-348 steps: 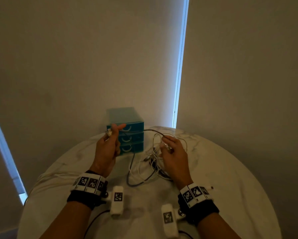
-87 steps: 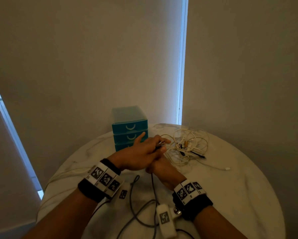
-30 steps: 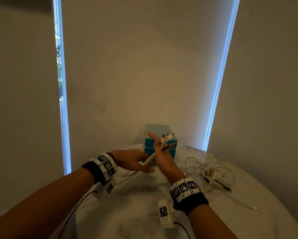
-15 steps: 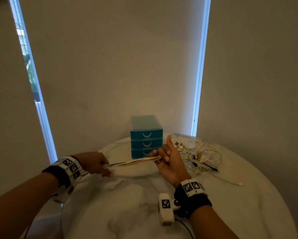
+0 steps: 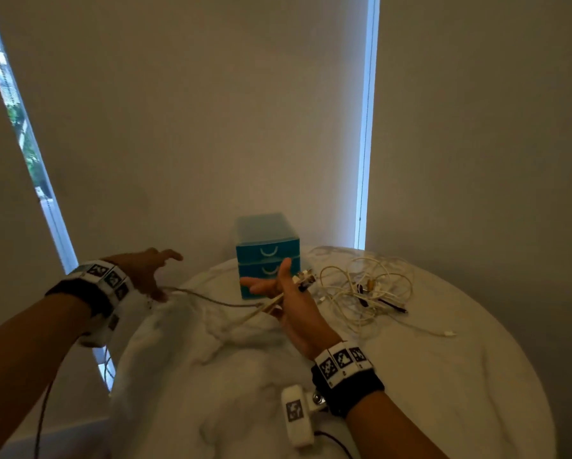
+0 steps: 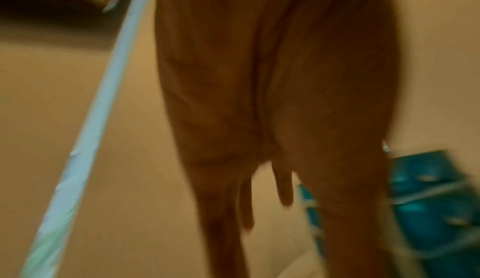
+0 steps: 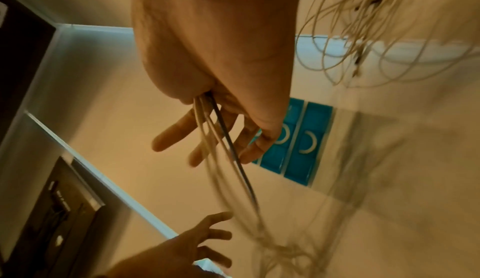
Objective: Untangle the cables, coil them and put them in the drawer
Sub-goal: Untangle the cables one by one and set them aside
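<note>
Coiling step: my right hand [image 5: 289, 294] pinches the cables [image 7: 207, 126] by thumb (fingers splayed), left hand [image 5: 143, 271] open beside them; next, regrip and loop.

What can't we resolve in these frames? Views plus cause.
- Head: bottom drawer of the drawer unit, hidden by the right hand.
- Left wrist: whether the left hand touches the cables; motion blur.
- Head: how many leads are in the cable pile; too small, overlapping.
</note>
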A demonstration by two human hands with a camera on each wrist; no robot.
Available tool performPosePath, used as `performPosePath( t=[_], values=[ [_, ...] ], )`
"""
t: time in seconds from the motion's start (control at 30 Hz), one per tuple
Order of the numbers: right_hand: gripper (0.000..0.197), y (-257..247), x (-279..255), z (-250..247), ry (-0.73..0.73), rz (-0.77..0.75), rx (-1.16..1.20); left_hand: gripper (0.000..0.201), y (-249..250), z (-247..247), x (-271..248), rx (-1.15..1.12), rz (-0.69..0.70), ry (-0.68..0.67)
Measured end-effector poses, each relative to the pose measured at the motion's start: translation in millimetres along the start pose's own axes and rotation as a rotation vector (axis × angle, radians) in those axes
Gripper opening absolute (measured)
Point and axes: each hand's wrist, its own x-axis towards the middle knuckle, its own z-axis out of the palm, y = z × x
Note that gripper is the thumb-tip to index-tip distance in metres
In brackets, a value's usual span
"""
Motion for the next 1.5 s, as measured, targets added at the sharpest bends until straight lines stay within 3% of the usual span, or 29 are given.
performPosePath(
  t=[0.03,0.07,0.17,0.2,0.23,0.33,0.4,0.53,0.67,0.8,1.1,1.23,1.5],
  values=[
    [0.074,2,-1,-5,0.012,0.005,-0.024,0.099,17,1,0,0.081,0.024,-0.091],
    [0.07,5,-3,-8,0.024,0.015,-0.045,0.094,38,1,-2,0.132,0.087,-0.061],
    [0.064,13,-4,-12,0.048,0.075,-0.061,0.041,116,-11,-24,-0.146,0.466,0.356],
    [0.063,14,-5,-10,0.044,0.091,-0.078,0.028,143,-15,-33,-0.258,0.566,0.429],
    [0.062,14,-4,-8,0.038,0.099,-0.096,0.022,168,-19,-43,-0.321,0.638,0.423],
    [0.057,15,-6,-3,0.006,0.099,-0.07,0.034,218,-20,-54,-0.237,0.735,0.261],
    [0.047,16,-8,-3,0.007,0.108,-0.008,0.04,232,-17,-51,-0.147,0.774,0.196],
    [0.038,15,-10,-5,0.02,0.119,0.033,0.035,239,-17,-47,-0.193,0.784,0.157],
    [0.041,11,-9,-7,0.0,0.105,0.005,0.025,233,-23,-50,-0.263,0.799,0.079],
    [0.042,8,-15,-8,-0.016,0.112,0.062,0.031,224,-27,-49,-0.273,0.812,-0.063],
    [0.024,3,-16,-4,0.043,0.147,0.082,0.045,227,-18,-47,-0.171,0.831,0.005],
    [0.021,5,-18,-6,0.019,0.183,0.068,0.03,238,-14,-45,0.003,0.872,0.017],
    [0.022,6,-16,-14,0.01,0.176,0.033,0.016,241,-8,-45,-0.092,0.927,0.068]
  ],
)
